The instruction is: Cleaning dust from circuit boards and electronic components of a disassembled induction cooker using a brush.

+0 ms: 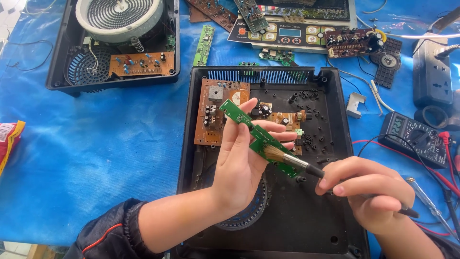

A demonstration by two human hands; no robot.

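Observation:
My left hand (pixel 242 158) holds a narrow green circuit board (pixel 256 134) slanted above an opened black cooker housing (pixel 330 144). A small brush (pixel 292 160) with a black handle is gripped in my right hand (pixel 371 194), and its pale bristles touch the lower part of the green board. Inside the housing, under my hands, lies a brown circuit board (pixel 213 112) with capacitors and other parts.
A second opened housing with a round coil heater (pixel 120 17) sits at the top left. Loose boards and a control panel (pixel 287 33) lie at the back. A multimeter (pixel 414 136), a power strip (pixel 431 72) and a screwdriver (pixel 429 204) lie at the right on the blue cloth (pixel 96 153).

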